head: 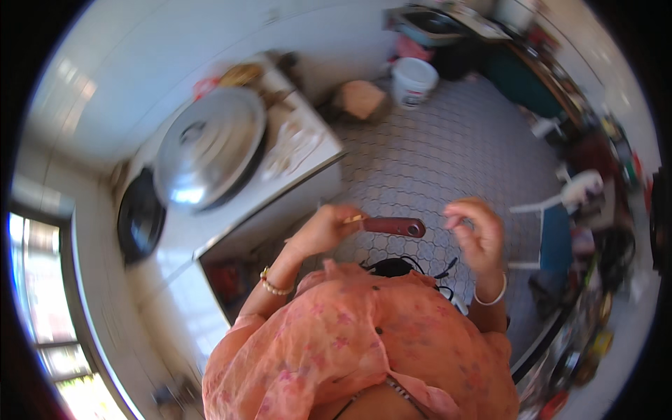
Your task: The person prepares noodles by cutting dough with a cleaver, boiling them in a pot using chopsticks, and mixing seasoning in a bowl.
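Note:
My left hand (332,226) is closed around a tool whose dark red-brown handle (394,226) sticks out to the right. The handle has a round hole near its free end, and the fingers hide the rest of the tool. A small yellowish piece shows at the fingertips; what it is I cannot tell. Beyond the handle's end, my right hand (480,233) hovers apart from it. Its fingers are curled, with a gap to the thumb, and nothing shows in them.
A white-topped stove counter (310,149) to the left bears a large domed metal lid (212,147) and a dark pan (140,218). Farther off, a white bucket (413,81) stands on the tiled floor (420,147). A blue-seated chair (556,236) is at right, beside cluttered goods.

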Demonstrator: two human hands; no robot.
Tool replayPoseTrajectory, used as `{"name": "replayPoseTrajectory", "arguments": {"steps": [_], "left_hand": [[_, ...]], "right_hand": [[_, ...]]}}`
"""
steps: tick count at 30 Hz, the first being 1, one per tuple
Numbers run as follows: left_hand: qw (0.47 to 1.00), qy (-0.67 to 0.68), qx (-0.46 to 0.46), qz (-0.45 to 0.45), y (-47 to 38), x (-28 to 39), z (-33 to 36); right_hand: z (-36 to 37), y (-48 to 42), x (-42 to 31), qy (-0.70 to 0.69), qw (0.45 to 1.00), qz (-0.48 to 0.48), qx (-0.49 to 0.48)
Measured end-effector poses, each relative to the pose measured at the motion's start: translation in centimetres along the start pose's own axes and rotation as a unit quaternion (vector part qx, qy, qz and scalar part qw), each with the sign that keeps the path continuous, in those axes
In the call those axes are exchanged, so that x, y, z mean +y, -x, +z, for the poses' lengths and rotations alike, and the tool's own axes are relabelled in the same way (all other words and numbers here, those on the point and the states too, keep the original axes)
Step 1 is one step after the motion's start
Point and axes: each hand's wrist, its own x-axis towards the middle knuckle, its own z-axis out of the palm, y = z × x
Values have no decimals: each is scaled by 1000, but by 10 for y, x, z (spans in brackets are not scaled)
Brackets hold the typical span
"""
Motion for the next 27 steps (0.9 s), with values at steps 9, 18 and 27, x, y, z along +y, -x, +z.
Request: {"name": "replayPoseTrajectory", "arguments": {"steps": [9,18,27], "left_hand": [[955,-129,-45,265,-226,17,48],[818,-281,-27,500,-472,55,98],[816,-259,10,517,-695,55,139]], "right_hand": [[-82,15,135,-455,829,322,44],[-203,-64,279,-547,763,342,26],[-322,-163,435,-538,731,404,116]]}}
